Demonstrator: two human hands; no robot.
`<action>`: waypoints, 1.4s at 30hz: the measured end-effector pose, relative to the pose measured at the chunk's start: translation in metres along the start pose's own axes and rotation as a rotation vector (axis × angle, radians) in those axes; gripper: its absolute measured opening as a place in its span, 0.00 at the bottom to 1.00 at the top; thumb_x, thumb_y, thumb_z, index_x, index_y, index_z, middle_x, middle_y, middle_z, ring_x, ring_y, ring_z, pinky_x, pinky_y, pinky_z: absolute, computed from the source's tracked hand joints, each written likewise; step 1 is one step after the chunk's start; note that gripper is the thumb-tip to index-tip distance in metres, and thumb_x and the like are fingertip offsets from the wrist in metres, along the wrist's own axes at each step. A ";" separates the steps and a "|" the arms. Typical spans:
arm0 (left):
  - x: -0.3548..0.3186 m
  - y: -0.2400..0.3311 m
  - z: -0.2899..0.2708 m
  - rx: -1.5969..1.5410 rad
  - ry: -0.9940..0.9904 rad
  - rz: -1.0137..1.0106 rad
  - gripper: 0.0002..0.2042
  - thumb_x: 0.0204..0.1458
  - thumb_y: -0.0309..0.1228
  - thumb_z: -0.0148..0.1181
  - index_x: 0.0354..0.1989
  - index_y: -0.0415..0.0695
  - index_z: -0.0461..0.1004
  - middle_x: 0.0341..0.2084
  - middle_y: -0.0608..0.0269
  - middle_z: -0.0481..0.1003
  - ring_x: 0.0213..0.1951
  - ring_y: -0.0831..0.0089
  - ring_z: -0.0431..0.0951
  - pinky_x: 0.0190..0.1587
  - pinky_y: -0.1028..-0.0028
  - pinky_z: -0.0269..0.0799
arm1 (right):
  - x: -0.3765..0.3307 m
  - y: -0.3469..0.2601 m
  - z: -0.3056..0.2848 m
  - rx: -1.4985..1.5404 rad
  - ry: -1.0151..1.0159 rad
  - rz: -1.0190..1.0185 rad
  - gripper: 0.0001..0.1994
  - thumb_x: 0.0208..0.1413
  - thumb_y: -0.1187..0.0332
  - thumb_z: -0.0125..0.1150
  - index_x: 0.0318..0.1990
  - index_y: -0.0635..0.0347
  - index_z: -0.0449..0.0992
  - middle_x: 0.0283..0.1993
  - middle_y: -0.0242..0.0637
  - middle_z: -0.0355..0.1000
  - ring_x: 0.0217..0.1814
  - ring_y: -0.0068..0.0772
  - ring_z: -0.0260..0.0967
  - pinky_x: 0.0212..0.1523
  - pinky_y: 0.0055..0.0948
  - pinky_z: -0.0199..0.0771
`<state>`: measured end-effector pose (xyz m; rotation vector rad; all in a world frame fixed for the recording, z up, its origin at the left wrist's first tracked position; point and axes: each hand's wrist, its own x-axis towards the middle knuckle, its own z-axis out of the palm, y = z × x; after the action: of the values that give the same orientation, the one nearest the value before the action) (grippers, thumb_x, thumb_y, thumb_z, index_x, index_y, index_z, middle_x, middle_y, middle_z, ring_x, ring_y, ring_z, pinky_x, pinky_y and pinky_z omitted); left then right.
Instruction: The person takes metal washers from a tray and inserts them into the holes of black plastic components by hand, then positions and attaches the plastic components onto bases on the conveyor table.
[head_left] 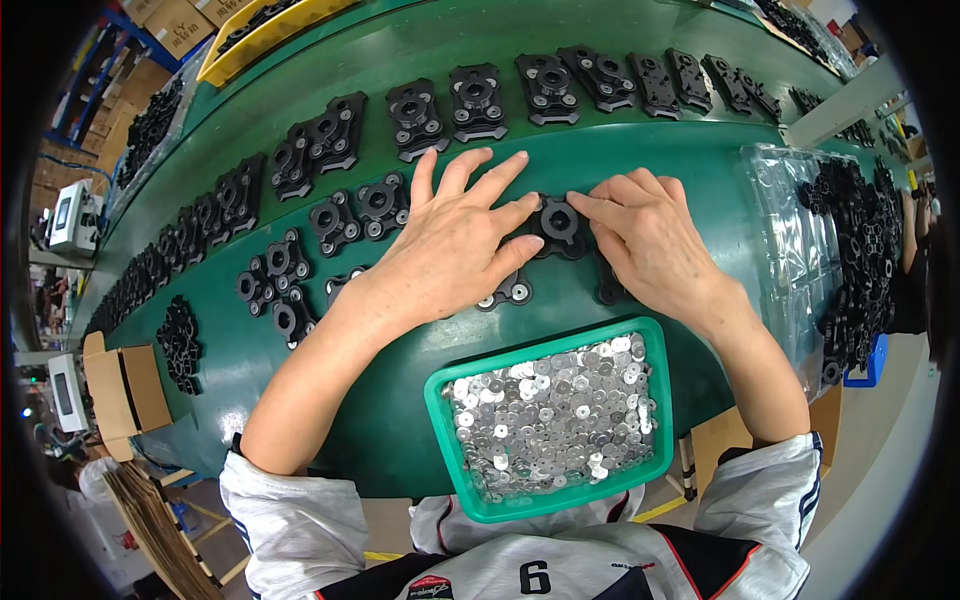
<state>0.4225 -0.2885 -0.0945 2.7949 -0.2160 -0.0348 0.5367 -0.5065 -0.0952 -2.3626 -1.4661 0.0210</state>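
A black plastic bracket (pixel 558 226) with a round ring in its middle lies on the green work surface between my hands. My left hand (pixel 450 235) has thumb and index finger against its left edge, the other fingers stretched out. My right hand (pixel 652 238) is curled, its index fingertip at the bracket's upper right corner; whether a small piece sits under that finger is hidden. Partly covered brackets lie by the left thumb (pixel 508 291) and below the right hand (pixel 610 288). Nearest me stands a green tray (pixel 436 420) of loose silver metal washers (pixel 550 420).
Assembled black brackets (pixel 478 100) stand in a curved row along the far side. More brackets (pixel 285 258) lie to the left. A clear plastic tray (pixel 790 230) and a heap of black parts (pixel 865 240) are at the right. A cardboard box (pixel 125 390) sits at the left edge.
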 end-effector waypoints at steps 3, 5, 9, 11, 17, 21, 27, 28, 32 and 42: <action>-0.001 0.001 0.005 0.121 0.040 0.045 0.25 0.64 0.48 0.50 0.61 0.45 0.74 0.70 0.56 0.62 0.69 0.50 0.57 0.71 0.40 0.39 | -0.002 -0.001 -0.002 -0.024 -0.023 -0.019 0.16 0.57 0.74 0.57 0.52 0.59 0.81 0.47 0.35 0.74 0.46 0.36 0.65 0.54 0.34 0.60; -0.004 0.002 0.008 0.186 0.056 0.058 0.27 0.64 0.51 0.49 0.63 0.46 0.73 0.69 0.57 0.63 0.68 0.50 0.57 0.71 0.40 0.39 | -0.002 -0.003 -0.004 -0.029 -0.051 -0.028 0.17 0.58 0.72 0.56 0.54 0.59 0.80 0.48 0.35 0.73 0.47 0.37 0.65 0.54 0.36 0.60; -0.001 0.003 0.021 0.221 0.145 0.081 0.29 0.62 0.55 0.47 0.61 0.46 0.73 0.65 0.54 0.67 0.63 0.50 0.64 0.68 0.39 0.45 | 0.001 -0.008 -0.010 0.009 -0.090 -0.026 0.18 0.57 0.66 0.59 0.54 0.59 0.79 0.48 0.36 0.74 0.48 0.41 0.66 0.55 0.39 0.61; -0.002 0.001 0.022 0.250 0.165 0.119 0.27 0.60 0.53 0.48 0.55 0.45 0.76 0.60 0.48 0.69 0.59 0.48 0.66 0.65 0.35 0.46 | 0.001 -0.004 -0.010 0.058 -0.124 -0.009 0.20 0.58 0.65 0.58 0.57 0.59 0.77 0.49 0.37 0.73 0.48 0.42 0.66 0.55 0.39 0.61; 0.013 0.011 0.036 0.213 0.295 0.123 0.24 0.58 0.52 0.52 0.44 0.44 0.81 0.54 0.45 0.74 0.57 0.47 0.67 0.67 0.33 0.41 | -0.001 -0.008 -0.010 0.141 -0.147 0.067 0.21 0.54 0.70 0.61 0.57 0.64 0.76 0.48 0.40 0.71 0.50 0.41 0.63 0.58 0.37 0.58; 0.010 0.008 0.039 0.210 0.361 0.113 0.23 0.57 0.51 0.53 0.42 0.43 0.82 0.53 0.45 0.75 0.56 0.47 0.67 0.68 0.34 0.41 | 0.003 -0.005 -0.010 0.173 -0.122 0.072 0.22 0.52 0.72 0.62 0.56 0.64 0.76 0.48 0.40 0.70 0.51 0.42 0.62 0.59 0.37 0.58; 0.006 0.029 0.025 0.270 0.569 0.142 0.17 0.54 0.48 0.59 0.33 0.46 0.79 0.40 0.52 0.74 0.47 0.55 0.68 0.63 0.43 0.51 | -0.005 0.003 -0.016 0.125 -0.135 0.059 0.23 0.49 0.72 0.66 0.55 0.62 0.77 0.50 0.39 0.73 0.49 0.43 0.66 0.55 0.38 0.62; -0.001 0.034 0.025 0.259 0.530 0.124 0.14 0.52 0.45 0.60 0.33 0.46 0.78 0.39 0.54 0.74 0.45 0.57 0.68 0.60 0.47 0.54 | -0.002 0.004 -0.010 0.136 -0.105 0.010 0.23 0.49 0.72 0.66 0.56 0.61 0.77 0.49 0.39 0.73 0.48 0.43 0.66 0.55 0.38 0.63; -0.041 0.069 0.009 0.113 0.386 0.178 0.10 0.44 0.30 0.62 0.36 0.47 0.74 0.32 0.63 0.69 0.40 0.65 0.68 0.46 0.68 0.64 | -0.010 -0.009 -0.013 0.038 0.161 -0.041 0.24 0.51 0.70 0.68 0.57 0.59 0.76 0.47 0.36 0.74 0.46 0.40 0.68 0.54 0.36 0.63; -0.079 0.096 0.031 -0.199 0.169 0.095 0.12 0.44 0.20 0.62 0.38 0.43 0.74 0.33 0.62 0.70 0.35 0.64 0.70 0.39 0.68 0.71 | -0.096 -0.059 -0.011 0.319 -0.046 -0.061 0.11 0.49 0.74 0.69 0.41 0.56 0.82 0.40 0.33 0.73 0.40 0.34 0.65 0.46 0.31 0.65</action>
<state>0.3294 -0.3758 -0.0920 2.5695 -0.2866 0.1920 0.4432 -0.5699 -0.0830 -2.0725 -1.4345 0.2745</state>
